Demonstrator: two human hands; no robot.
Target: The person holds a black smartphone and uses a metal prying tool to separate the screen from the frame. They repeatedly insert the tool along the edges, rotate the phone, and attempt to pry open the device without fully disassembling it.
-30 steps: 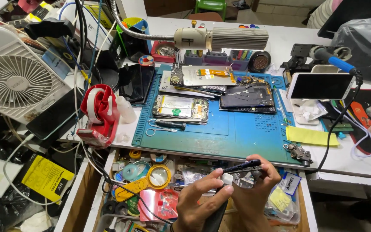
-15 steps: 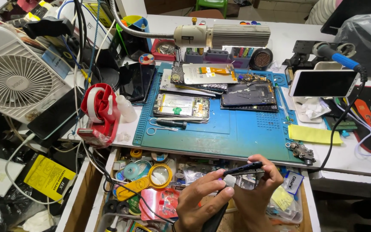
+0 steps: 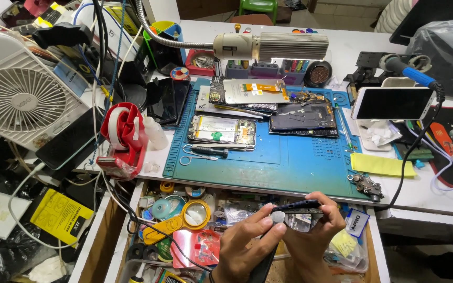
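Note:
Both my hands are low in the view, over an open drawer (image 3: 132,230) full of small parts. My right hand (image 3: 315,236) grips a thin dark phone frame (image 3: 302,206) held edge-on. My left hand (image 3: 247,243) pinches a small grey flat pick (image 3: 278,217) against the near edge of that frame; a dark tool handle runs down under the palm. On the blue work mat (image 3: 289,162) above lie an opened phone with its board showing (image 3: 221,131), a dark phone body (image 3: 302,118) and a screen panel with an orange flex cable (image 3: 252,91).
A white fan (image 3: 19,99) and a red tape dispenser (image 3: 121,136) stand at left. A gooseneck lamp head (image 3: 273,47) hangs over the mat. A phone on a stand (image 3: 391,102), a blue-handled soldering iron (image 3: 412,73) and yellow notes (image 3: 376,165) sit at right. Tweezers and a screwdriver (image 3: 205,152) lie on the mat.
My left thumb and finger with the grey pick have shifted slightly along the frame's edge. The view has moved a little; the bench items stay put.

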